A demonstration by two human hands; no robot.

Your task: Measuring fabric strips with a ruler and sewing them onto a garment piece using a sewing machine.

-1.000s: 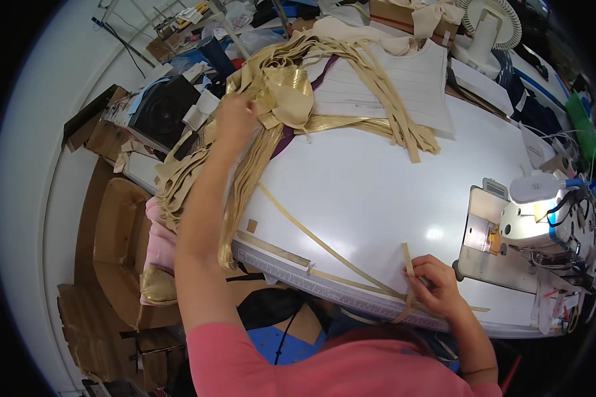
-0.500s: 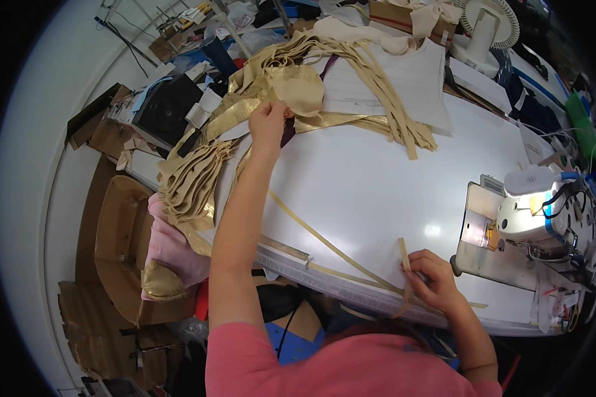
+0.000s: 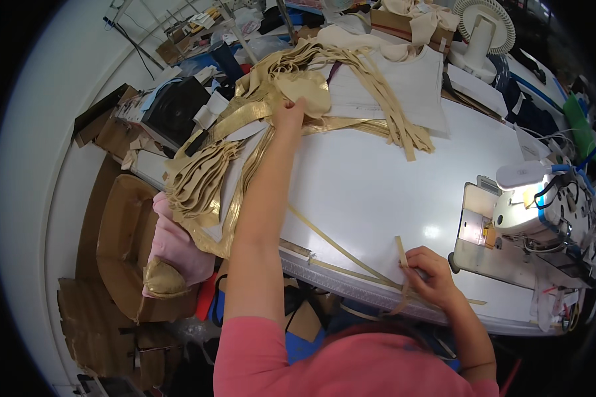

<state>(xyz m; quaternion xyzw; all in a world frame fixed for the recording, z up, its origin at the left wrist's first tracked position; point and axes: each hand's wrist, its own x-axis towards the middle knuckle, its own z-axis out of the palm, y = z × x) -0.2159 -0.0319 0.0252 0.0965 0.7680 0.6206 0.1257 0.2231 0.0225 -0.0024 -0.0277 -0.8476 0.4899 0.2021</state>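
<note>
My left hand (image 3: pixel 289 114) reaches far over the table, its fingers closed at the lower edge of a rounded gold fabric piece (image 3: pixel 306 91). That piece lies against a heap of gold fabric (image 3: pixel 255 83). Nearer me, my right hand (image 3: pixel 430 272) pinches a narrow beige-gold fabric strip (image 3: pixel 400 251), whose short end sticks up above the fingers. More narrow strip (image 3: pixel 338 246) runs slantwise across the table toward that hand. Bundled gold strips (image 3: pixel 384 99) lie over a white cut panel (image 3: pixel 420 86) beyond. A pleated stack of gold fabric (image 3: pixel 198 175) sits left of my left forearm.
A lit sewing machine (image 3: pixel 523 208) stands at the right of the white table (image 3: pixel 371 178). A white fan (image 3: pixel 483 33) is at the back right. A black speaker-like box (image 3: pixel 179 109) and an open cardboard box (image 3: pixel 122 245) are on the left. Pink cloth (image 3: pixel 179 231) hangs beside the table.
My left hand has shifted right and slightly toward me, still at the rounded gold piece. The forearm has swung right. My right hand stays almost where it was, holding the strip.
</note>
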